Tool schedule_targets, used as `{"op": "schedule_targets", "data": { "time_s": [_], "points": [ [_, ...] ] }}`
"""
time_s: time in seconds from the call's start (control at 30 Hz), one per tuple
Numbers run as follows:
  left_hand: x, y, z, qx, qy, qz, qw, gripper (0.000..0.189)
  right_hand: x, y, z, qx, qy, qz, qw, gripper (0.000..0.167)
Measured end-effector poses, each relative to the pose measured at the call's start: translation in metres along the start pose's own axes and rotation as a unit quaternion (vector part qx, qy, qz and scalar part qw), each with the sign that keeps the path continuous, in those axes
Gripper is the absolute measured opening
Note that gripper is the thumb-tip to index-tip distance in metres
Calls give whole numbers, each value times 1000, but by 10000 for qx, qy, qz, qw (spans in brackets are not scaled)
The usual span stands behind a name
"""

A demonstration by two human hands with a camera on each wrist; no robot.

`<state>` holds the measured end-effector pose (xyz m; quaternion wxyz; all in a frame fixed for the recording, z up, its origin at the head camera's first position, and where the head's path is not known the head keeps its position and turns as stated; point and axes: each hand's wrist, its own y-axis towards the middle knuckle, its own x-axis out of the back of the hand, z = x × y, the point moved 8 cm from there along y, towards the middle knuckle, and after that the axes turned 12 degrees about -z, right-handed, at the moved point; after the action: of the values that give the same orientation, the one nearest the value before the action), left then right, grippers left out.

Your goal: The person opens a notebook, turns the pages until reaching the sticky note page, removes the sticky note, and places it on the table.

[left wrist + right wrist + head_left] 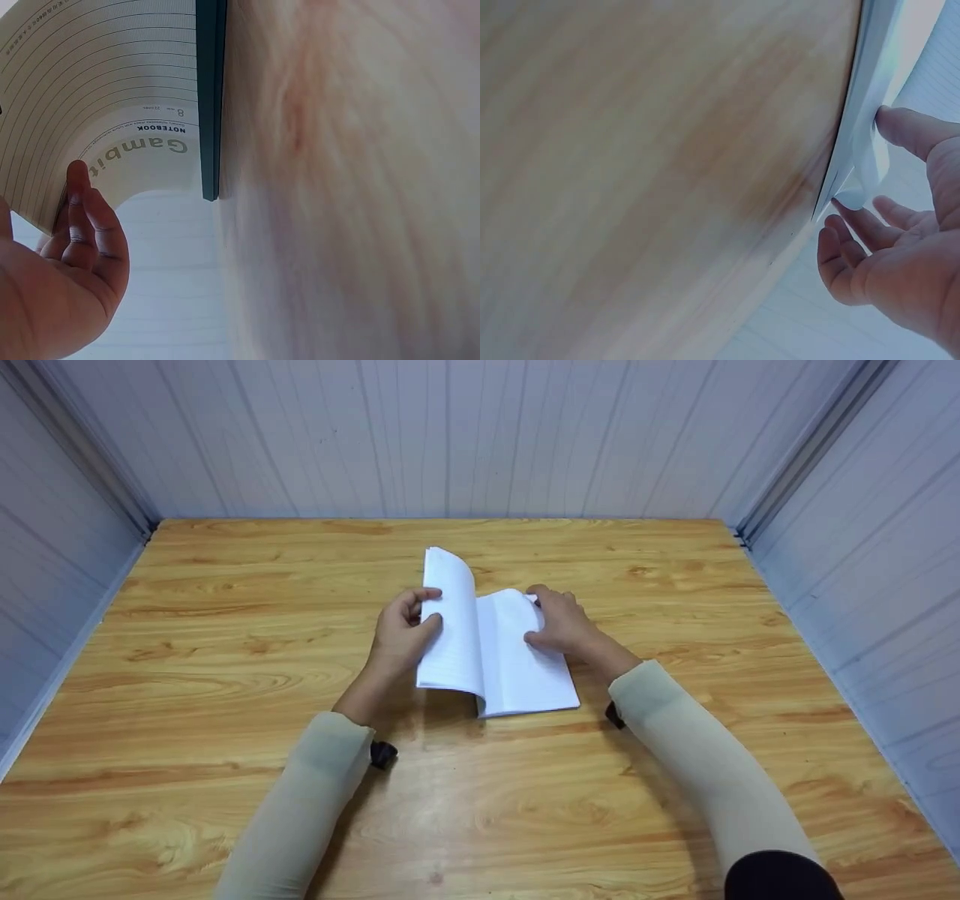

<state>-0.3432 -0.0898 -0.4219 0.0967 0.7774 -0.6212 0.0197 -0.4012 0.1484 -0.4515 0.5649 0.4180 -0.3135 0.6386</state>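
An open notebook [529,682] with white pages lies on the wooden table. Its left half [450,622] stands raised and bends over, pinched at the outer edge between the thumb and fingers of my left hand [401,634]. In the left wrist view, the lifted underside is lined and carries the printed words "Gambit" and "NOTEBOOK" [161,129], beside a dark green edge [211,97]. My right hand [564,624] grips the far right part of the notebook, thumb on the page. There, a page corner [870,161] curls between thumb and fingers in the right wrist view.
The wood-grain table [225,735] stretches around the notebook. A pale panelled wall [480,442] stands behind it, with side walls at left and right. Each sleeve has a small black device [383,755] near the wrist.
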Motion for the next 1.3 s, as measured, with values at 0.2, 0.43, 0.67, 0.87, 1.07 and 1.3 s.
{"op": "schedule_targets", "data": {
  "time_s": [0.2, 0.43, 0.67, 0.87, 1.07, 1.3],
  "points": [
    [3, -1, 0, 32, 68, 22, 10000, 35, 6, 1, 2, -153, 626, -113, 9979, 71],
    [5, 0, -1, -58, 194, 17, 9998, 35, 18, 1, 1, -376, 978, -513, 9932, 80],
    [4, 0, -3, -291, 171, 17, 9994, 31, 22, -6, 9, -726, 1769, -688, 9791, 68],
    [1, -1, -5, -401, 31, 118, 9991, 32, 25, -12, 23, -229, 1862, -824, 9788, 42],
    [1, -2, -3, -275, 23, 204, 9994, 34, 23, -14, 31, 137, 2176, -678, 9736, 41],
    [1, -2, -3, -256, 81, 180, 9995, 33, 20, -14, 33, 32, 2410, -476, 9693, 40]
  ]
}}
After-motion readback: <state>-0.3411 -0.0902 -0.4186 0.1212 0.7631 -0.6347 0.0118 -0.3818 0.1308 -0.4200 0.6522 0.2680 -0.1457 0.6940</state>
